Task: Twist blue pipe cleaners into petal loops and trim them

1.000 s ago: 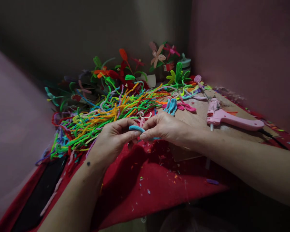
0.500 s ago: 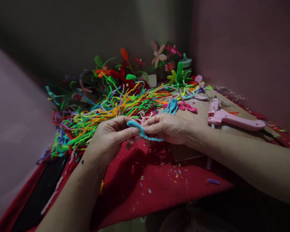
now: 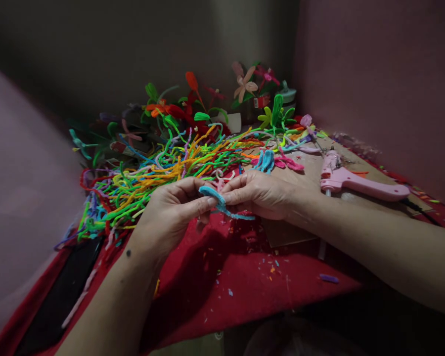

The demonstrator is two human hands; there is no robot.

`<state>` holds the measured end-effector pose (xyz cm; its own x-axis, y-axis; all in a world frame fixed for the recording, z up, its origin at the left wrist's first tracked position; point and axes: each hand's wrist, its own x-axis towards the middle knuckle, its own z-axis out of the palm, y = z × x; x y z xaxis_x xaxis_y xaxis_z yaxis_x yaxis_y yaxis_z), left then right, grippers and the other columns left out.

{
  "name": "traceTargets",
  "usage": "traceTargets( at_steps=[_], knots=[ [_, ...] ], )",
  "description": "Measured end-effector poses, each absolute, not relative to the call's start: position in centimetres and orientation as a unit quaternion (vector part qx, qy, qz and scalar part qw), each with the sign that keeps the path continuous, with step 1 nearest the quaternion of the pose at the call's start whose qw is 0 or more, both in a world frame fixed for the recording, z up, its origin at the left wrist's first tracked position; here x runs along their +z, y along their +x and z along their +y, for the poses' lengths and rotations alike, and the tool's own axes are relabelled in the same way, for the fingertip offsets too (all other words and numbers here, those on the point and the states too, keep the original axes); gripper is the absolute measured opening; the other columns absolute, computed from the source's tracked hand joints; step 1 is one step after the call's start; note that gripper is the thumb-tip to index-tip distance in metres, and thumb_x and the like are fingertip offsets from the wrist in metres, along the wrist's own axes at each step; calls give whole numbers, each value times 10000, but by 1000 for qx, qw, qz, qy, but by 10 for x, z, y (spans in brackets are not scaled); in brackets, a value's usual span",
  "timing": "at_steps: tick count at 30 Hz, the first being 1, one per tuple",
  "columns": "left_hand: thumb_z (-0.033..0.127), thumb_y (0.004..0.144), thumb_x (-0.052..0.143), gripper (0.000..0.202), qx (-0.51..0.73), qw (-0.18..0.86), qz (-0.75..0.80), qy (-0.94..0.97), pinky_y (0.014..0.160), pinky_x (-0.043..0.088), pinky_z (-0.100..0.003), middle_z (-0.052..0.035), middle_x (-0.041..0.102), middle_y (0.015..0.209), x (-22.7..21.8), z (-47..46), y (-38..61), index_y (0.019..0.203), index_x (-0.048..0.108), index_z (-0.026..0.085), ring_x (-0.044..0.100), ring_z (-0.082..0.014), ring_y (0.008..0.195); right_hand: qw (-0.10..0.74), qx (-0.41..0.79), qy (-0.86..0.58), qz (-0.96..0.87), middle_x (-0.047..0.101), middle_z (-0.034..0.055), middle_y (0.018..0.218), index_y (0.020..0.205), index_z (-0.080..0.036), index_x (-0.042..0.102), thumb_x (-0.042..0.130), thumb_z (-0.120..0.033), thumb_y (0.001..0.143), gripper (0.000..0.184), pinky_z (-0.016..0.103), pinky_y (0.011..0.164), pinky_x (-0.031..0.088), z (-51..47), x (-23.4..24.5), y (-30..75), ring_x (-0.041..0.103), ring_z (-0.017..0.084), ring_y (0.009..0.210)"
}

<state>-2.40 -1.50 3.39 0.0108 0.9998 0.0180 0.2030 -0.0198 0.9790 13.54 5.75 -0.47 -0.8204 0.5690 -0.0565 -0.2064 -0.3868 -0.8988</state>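
Note:
A light-blue pipe cleaner (image 3: 222, 202), bent into a narrow loop with a loose tail toward the right, is held up over the red cloth. My left hand (image 3: 174, 205) pinches the looped part between thumb and fingers. Just to its right, my right hand (image 3: 261, 193) grips the same piece where the tail leaves the loop. Behind my right hand lie several blue pipe-cleaner loops (image 3: 264, 161) and a pink looped piece (image 3: 291, 163). A pink glue gun (image 3: 350, 180) rests on cardboard beyond my right forearm.
A large heap of multicoloured pipe cleaners (image 3: 163, 173) spreads behind my left hand. Pipe-cleaner flowers (image 3: 244, 85) stand at the back. A black flat object (image 3: 65, 296) lies at left. Fuzzy scraps (image 3: 270, 271) dot the red cloth (image 3: 207, 306), with a purple piece (image 3: 329, 278) near its front edge.
Both hands keep their pinch on the blue pipe cleaner and show almost the same pose. The whole view has shifted very slightly.

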Motion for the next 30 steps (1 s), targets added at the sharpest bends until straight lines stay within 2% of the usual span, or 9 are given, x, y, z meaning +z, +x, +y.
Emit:
traceTargets(
  at_steps=[11, 18, 25, 30],
  knots=[
    [150, 670, 711, 116, 481, 449, 519, 546, 378, 396, -161, 20, 604, 609, 33, -16, -20, 768, 648, 139, 499, -61, 434, 252, 815, -146, -500, 535, -13, 591, 629, -106, 608, 672, -163, 652, 88, 226, 554, 318, 56, -7, 134, 453, 77, 549],
    [156, 691, 700, 130, 473, 459, 514, 550, 417, 416, -166, 10, 609, 647, 33, -17, -21, 813, 655, 144, 512, -65, 478, 260, 810, -118, -513, 509, -20, 607, 639, -115, 586, 673, -191, 672, 120, 227, 568, 314, 54, -9, 134, 419, 75, 560],
    [152, 689, 705, 187, 501, 480, 501, 518, 484, 444, -178, 13, 630, 680, 33, -18, -17, 866, 646, 168, 553, -81, 540, 258, 793, -116, -540, 505, -14, 617, 629, -134, 560, 663, -220, 690, 147, 245, 633, 353, 52, -4, 137, 451, 95, 611],
    [205, 726, 678, 73, 500, 425, 530, 537, 458, 411, -179, 24, 597, 586, 31, -19, -16, 764, 642, 154, 514, -70, 485, 241, 793, -128, -544, 492, -16, 593, 624, -145, 566, 670, -247, 669, 153, 247, 620, 357, 50, -1, 137, 441, 99, 604]
  ],
)
